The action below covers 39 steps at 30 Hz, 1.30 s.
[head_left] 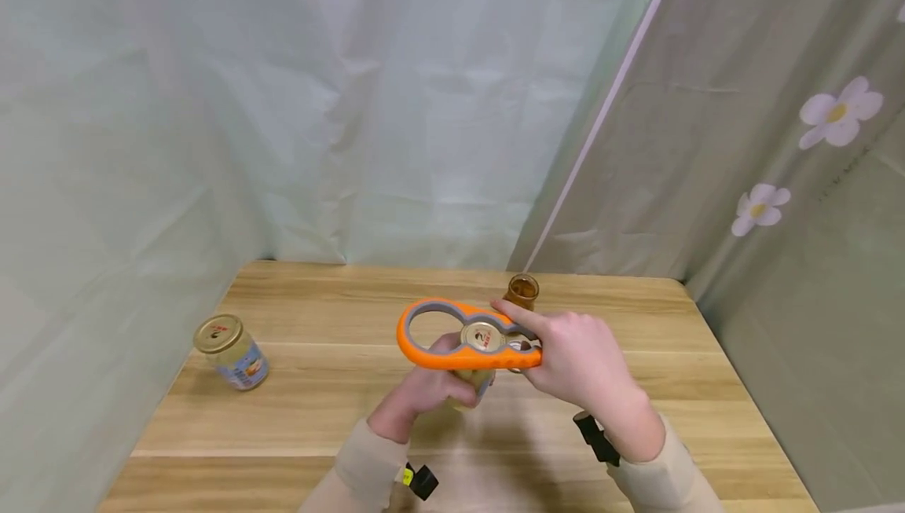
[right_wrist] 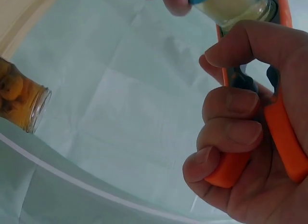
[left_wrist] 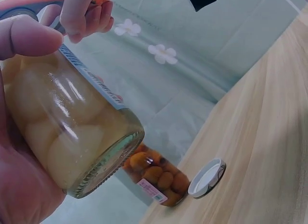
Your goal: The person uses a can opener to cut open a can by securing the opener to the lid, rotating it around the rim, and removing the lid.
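Note:
My left hand (head_left: 424,389) grips a glass jar (left_wrist: 72,118) of pale round fruit, raised above the table with its base tilted toward the left wrist camera. My right hand (head_left: 581,352) holds the handles of an orange-and-grey jar opener (head_left: 427,357), fingers curled round them and the index finger stretched along the top edge. The smaller ring of the opener surrounds the jar's gold lid (head_left: 484,335). Its larger ring, on the left, has no lid in it.
Behind my right hand stands a lidless jar of orange-brown fruit (left_wrist: 161,178), with a loose lid (left_wrist: 208,178) beside it, white inside up. A gold-lidded jar (head_left: 240,356) stands at the table's left. Pale curtains (head_left: 396,120) enclose the wooden table (head_left: 311,403).

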Tool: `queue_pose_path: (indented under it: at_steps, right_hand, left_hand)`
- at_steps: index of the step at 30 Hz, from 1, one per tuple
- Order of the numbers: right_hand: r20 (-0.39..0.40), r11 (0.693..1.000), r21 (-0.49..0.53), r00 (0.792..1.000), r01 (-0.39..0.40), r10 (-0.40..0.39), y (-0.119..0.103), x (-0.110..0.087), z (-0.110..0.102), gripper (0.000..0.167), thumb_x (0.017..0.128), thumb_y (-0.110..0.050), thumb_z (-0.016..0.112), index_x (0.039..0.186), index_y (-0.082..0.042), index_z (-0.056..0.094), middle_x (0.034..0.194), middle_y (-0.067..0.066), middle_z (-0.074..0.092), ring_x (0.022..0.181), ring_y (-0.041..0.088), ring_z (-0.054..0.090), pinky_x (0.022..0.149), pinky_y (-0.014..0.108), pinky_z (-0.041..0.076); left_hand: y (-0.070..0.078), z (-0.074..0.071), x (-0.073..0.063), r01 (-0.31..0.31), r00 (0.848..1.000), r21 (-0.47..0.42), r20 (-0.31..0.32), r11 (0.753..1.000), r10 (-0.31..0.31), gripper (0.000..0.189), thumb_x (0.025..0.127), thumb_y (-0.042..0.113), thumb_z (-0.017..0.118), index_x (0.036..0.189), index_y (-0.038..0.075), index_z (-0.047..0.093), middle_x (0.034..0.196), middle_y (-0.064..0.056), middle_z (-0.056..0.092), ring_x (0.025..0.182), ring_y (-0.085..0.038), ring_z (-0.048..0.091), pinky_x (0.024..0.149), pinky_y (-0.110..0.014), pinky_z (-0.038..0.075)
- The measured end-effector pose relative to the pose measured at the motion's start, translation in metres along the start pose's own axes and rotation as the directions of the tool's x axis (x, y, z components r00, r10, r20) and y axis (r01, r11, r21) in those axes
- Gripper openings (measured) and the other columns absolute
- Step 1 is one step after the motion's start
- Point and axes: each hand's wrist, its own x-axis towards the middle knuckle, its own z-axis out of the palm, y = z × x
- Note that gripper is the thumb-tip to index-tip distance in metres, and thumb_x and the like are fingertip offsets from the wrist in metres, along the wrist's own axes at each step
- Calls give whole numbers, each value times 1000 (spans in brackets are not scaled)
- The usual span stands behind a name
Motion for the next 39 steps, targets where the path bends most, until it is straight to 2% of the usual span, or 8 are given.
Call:
queue_pose_path:
  at_steps: [6,9,11,15,25,28,32,39]
  right_hand:
    - [-38,999,39,999,13,-11,8,-6,8,76,69,-12,80,139,-41,71,55,-16,32,46,7,29,43,28,30]
    - [-89,997,75,996,19,-12,10,-13,15,73,71,-13,85,138,-40,73,59,-18,41,47,5,31,44,26,31]
    - [-120,995,96,993,19,-8,11,-18,18,74,70,-12,87,137,-41,73,63,-20,47,48,3,32,45,25,31]
    - [-159,992,123,987,25,-5,11,-25,21,77,68,-11,89,137,-42,73,65,-20,51,50,2,34,46,24,32]
    - [-188,985,160,981,72,-41,15,-27,23,79,67,-7,82,138,-40,72,67,-21,48,52,0,35,48,22,32]
    - [-226,977,193,973,92,-47,17,-27,24,74,70,-3,76,137,-35,74,65,-21,45,53,-1,32,48,21,31]
    - [-289,973,210,957,100,-36,19,-26,23,71,72,-1,70,137,-30,74,61,-18,38,53,-1,30,47,21,30]
    - [-332,976,213,942,36,37,22,-23,22,69,73,-3,76,137,-29,74,63,-18,41,54,-1,35,47,25,34]
  left_hand:
    - [-4,2,2,-12,997,-64,73,998,16,104,54,-11,49,157,5,50,74,-1,54,62,-11,36,59,-27,34]
    - [-6,3,2,-4,992,-69,122,998,12,108,56,-10,48,162,5,42,105,-6,71,73,-14,42,70,-28,40]
    - [-7,4,2,9,991,-75,135,997,2,105,58,-10,51,162,3,42,137,-10,68,91,-15,57,86,-29,48]
    - [-9,4,-1,57,993,-70,111,996,-49,88,63,-5,60,151,-2,54,142,-6,67,116,-19,63,104,-34,49]
    - [-12,8,4,10,975,-138,223,990,22,100,62,-12,50,160,5,45,156,-12,57,123,-24,61,112,-40,47]
    - [-12,7,0,70,983,-140,177,988,-44,79,64,-10,59,142,3,62,127,-8,71,100,-16,63,95,-32,54]
    - [-8,4,-5,160,986,-132,68,978,-153,46,64,-6,69,109,2,68,89,-12,69,80,-13,62,78,-30,54]
    - [-3,-2,-3,170,985,-155,20,973,-169,48,64,-5,71,111,-2,65,91,-26,66,80,-23,63,76,-36,55]
